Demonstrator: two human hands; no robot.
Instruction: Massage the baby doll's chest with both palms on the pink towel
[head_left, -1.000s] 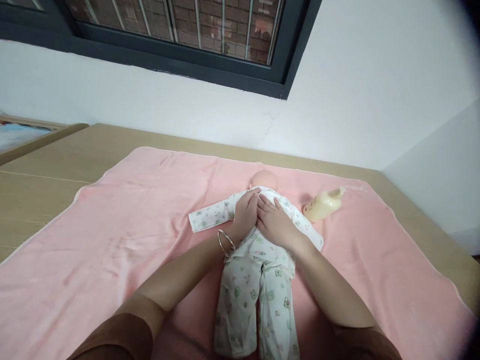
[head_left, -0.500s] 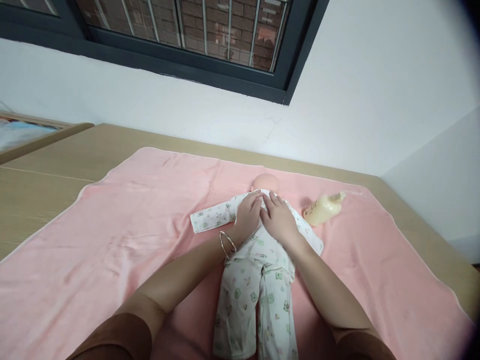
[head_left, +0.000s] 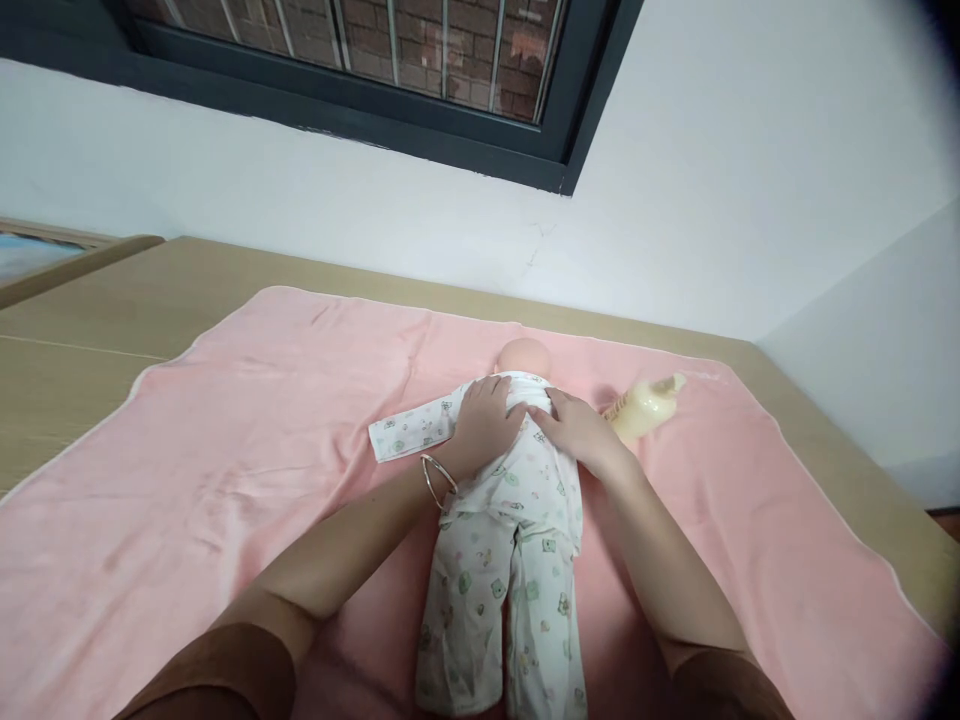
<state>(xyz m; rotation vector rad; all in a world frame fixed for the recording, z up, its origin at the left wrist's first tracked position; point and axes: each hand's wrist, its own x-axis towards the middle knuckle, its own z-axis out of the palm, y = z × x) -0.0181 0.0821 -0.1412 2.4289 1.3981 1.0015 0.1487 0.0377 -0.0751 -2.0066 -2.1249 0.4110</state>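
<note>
A baby doll (head_left: pixel 523 355) lies on the pink blanket (head_left: pixel 262 420), its bald head towards the wall. It is dressed in a white printed top (head_left: pixel 517 490) and matching trousers (head_left: pixel 469 610). My left hand (head_left: pixel 487 420) rests flat on the left of the doll's chest, fingers stretched towards its shoulder. On the other side of the chest lies my right hand (head_left: pixel 581 430), fingers extended and thumb pointing inward. Both thumbs nearly meet at the middle. A bangle (head_left: pixel 437 482) circles my left wrist. The doll's right-side sleeve is mostly hidden behind my right hand and forearm.
A pale yellow pump bottle (head_left: pixel 646 408) lies or leans on the blanket to the right of the doll. Beneath the blanket is a wooden surface (head_left: pixel 240 262) against a white wall (head_left: pixel 697 200). A dark-framed window (head_left: pixel 450 130) sits above, and a wooden-edged tray or frame (head_left: pixel 82 262) is at left.
My hands have spread apart across the doll's chest, the left moving left and the right moving right, with the fingertips now separated. The view has shifted slightly.
</note>
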